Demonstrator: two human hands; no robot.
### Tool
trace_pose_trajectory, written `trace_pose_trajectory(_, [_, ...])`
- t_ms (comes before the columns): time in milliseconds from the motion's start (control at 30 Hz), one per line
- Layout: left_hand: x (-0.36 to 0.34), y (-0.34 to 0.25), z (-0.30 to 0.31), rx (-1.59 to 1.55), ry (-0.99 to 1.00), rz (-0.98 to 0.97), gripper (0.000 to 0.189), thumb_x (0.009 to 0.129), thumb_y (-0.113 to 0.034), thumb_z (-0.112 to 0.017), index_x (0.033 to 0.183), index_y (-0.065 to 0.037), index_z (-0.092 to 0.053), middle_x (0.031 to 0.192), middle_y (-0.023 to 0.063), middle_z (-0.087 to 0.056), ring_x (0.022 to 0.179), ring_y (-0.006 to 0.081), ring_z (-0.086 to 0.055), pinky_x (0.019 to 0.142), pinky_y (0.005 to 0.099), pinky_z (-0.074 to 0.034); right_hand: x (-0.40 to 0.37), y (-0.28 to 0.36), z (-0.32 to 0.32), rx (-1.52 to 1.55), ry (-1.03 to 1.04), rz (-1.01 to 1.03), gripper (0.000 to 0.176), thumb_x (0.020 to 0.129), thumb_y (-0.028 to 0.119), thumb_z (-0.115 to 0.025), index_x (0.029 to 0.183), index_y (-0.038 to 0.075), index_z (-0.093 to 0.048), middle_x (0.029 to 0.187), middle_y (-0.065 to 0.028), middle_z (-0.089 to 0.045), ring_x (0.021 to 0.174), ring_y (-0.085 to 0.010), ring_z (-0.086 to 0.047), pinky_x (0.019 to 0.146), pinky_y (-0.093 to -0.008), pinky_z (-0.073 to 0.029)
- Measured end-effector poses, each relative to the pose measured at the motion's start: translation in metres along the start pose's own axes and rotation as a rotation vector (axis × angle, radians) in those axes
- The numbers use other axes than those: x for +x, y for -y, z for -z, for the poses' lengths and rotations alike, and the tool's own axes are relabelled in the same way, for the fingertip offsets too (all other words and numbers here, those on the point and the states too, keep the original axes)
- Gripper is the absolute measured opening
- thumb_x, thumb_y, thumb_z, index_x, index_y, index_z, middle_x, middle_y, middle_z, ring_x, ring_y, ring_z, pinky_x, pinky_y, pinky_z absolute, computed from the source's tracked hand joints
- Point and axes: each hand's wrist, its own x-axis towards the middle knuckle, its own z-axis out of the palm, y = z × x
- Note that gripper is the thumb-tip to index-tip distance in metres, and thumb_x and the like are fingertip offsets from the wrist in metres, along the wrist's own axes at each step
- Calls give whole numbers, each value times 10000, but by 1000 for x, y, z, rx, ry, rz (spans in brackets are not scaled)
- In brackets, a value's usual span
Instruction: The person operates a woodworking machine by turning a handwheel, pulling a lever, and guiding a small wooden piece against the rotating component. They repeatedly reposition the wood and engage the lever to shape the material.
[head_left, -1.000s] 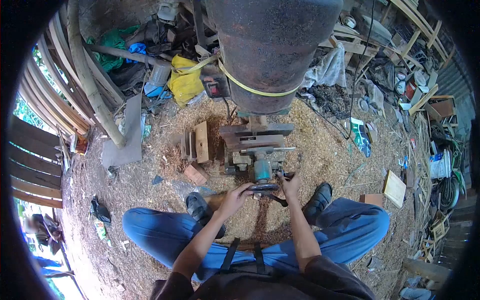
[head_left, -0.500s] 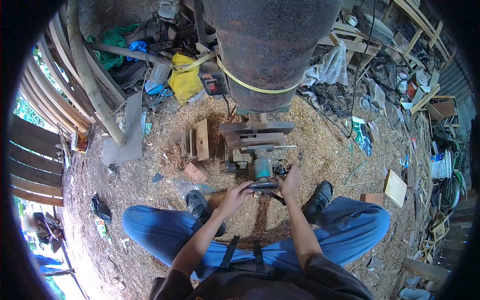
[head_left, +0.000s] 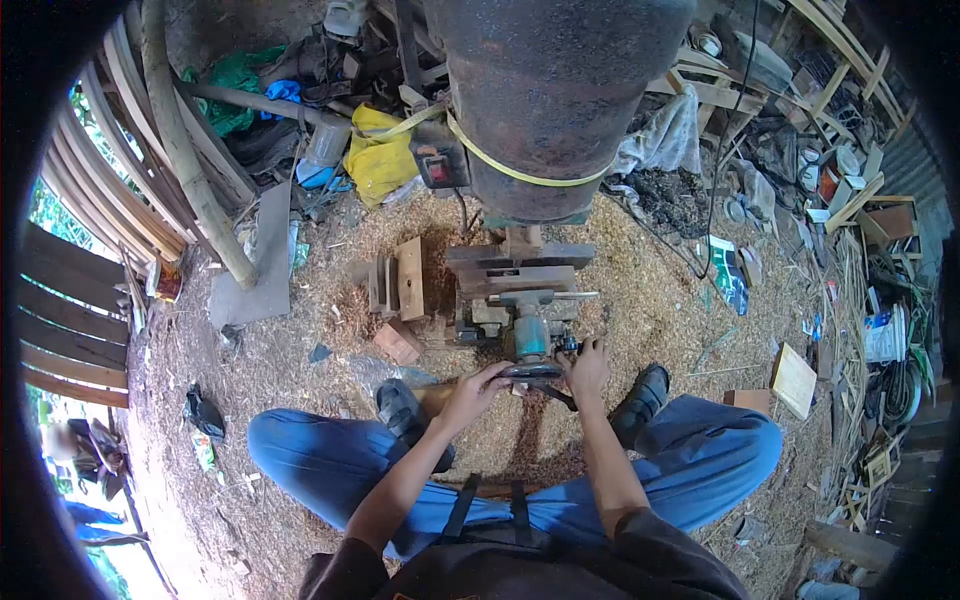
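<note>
A dark round handwheel (head_left: 533, 371) sits at the near end of a teal cylindrical housing (head_left: 531, 337), part of a metal machine on the ground between my feet. My left hand (head_left: 475, 396) is closed on the left side of the wheel's rim. My right hand (head_left: 589, 372) has curled fingers at the right side of the rim, close to a small dark fitting (head_left: 569, 344); its fingertips are partly hidden. A thin metal rod (head_left: 575, 295) sticks out to the right above the housing. Worn metal jaws or bars (head_left: 520, 268) lie across the machine behind it.
A large rusty drum (head_left: 560, 100) with a yellow strap stands just beyond the machine. Wooden blocks (head_left: 410, 280) and a brick-coloured block (head_left: 399, 342) lie on the shavings at left. A pale board (head_left: 793, 381) rests at right. A cable (head_left: 712, 215) hangs beside the drum.
My right hand has shifted slightly downward and turned at the right side of the wheel. My left hand stays on the rim. The whole view has moved a little.
</note>
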Motion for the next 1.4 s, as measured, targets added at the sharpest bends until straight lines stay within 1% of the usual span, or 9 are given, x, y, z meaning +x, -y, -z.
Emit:
trace_pose_trajectory(67, [1, 0, -1, -29, 11, 13, 350, 956, -57, -638, 1306, -43, -628, 1086, 198, -730, 980, 302, -731, 822, 364, -567, 4, 4, 11, 19, 146, -68, 669, 748, 447, -821, 1219, 16, -621, 1300, -188, -566, 1218, -375, -524, 962, -531, -465])
trace_pose_trajectory(267, [1, 4, -1, 15, 0, -12, 363, 965, -75, -632, 1327, -70, -622, 1089, 197, -730, 992, 305, -730, 821, 368, -564, 5, 6, 7, -80, 39, 15, 589, 714, 417, -849, 1143, 51, -677, 1263, -159, -584, 1274, -355, -467, 1036, -524, -346])
trace_pose_trajectory(600, [-1, -3, -2, -25, 15, 73, 372, 966, -114, -660, 1333, -69, -618, 1099, 207, -724, 947, 278, -733, 812, 354, -556, 9, 9, 2, -190, -6, 84, 571, 655, 428, -865, 1087, 98, -688, 1139, -108, -624, 1187, -305, -503, 969, -497, -356])
trace_pose_trajectory(800, [3, -17, 3, 9, 24, 65, 355, 974, -150, -663, 1314, -54, -626, 1078, 204, -721, 954, 269, -727, 799, 349, -558, -18, -2, 10, 15, 22, -41, 573, 805, 363, -782, 1247, 51, -595, 1174, -173, -646, 1118, -346, -596, 918, -489, -452])
trace_pose_trajectory(900, [7, -18, 1, -42, -9, 37, 334, 982, -182, -656, 1286, -43, -638, 1089, 195, -720, 941, 275, -725, 798, 354, -558, -30, -17, 13, 234, 318, -133, 450, 897, 353, -701, 1195, 23, -632, 990, -212, -713, 909, -392, -687, 787, -487, -528])
trace_pose_trajectory(967, [9, -21, 2, -49, 19, 2, 316, 990, -130, -636, 1287, -24, -642, 1103, 133, -730, 892, 174, -688, 791, 316, -541, -35, -32, 2, 518, 731, -59, 397, 944, 393, -637, 1006, 9, -717, 781, -223, -713, 705, -432, -688, 689, -509, -542])
trace_pose_trajectory(1133, [9, -18, 0, -51, -3, 4, 296, 982, -134, -645, 1256, -24, -661, 1059, 143, -738, 871, 172, -688, 774, 316, -541, -55, 7, 10, -22, 426, 206, 459, 930, 456, -629, 764, 47, -753, 794, -223, -706, 721, -422, -689, 707, -514, -550])
trace_pose_trajectory(1333, [15, -35, 18, 18, 128, 193, 376, 990, -285, -643, 1290, -58, -639, 1086, 183, -728, 988, 296, -722, 831, 366, -553, -45, 22, 61, 63, 484, 113, 338, 916, 395, -657, 913, 77, -770, 821, -222, -713, 793, -408, -702, 729, -505, -561])
trace_pose_trajectory(1400, [17, -25, 21, -53, -68, 84, 342, 1016, -257, -613, 1283, -46, -651, 1146, 132, -723, 997, 165, -679, 872, 318, -529, -17, 16, 74, 122, 317, 27, 367, 961, 392, -578, 1074, 72, -720, 917, -223, -719, 878, -423, -692, 775, -500, -554])
